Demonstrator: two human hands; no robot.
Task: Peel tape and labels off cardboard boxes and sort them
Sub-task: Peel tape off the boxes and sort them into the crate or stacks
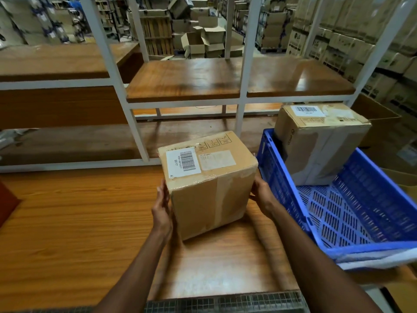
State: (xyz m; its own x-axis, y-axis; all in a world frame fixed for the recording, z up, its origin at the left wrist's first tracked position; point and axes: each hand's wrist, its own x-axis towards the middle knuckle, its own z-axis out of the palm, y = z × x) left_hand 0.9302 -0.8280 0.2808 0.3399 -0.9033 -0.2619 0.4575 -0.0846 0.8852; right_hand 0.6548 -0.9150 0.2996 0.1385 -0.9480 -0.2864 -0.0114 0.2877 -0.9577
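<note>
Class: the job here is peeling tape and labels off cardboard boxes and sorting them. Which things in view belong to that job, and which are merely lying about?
Part of the job:
- held box, between left hand and right hand
- barcode label and tape strip on it
- second box in the blue crate

Merely about:
- white shelf frame
- open cartons far behind
- red-brown object at the table's left edge

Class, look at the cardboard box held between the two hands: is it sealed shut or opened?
Sealed shut. On the held box, a strip of clear tape runs unbroken over the top edge and down the front, and no flap is lifted.
</note>
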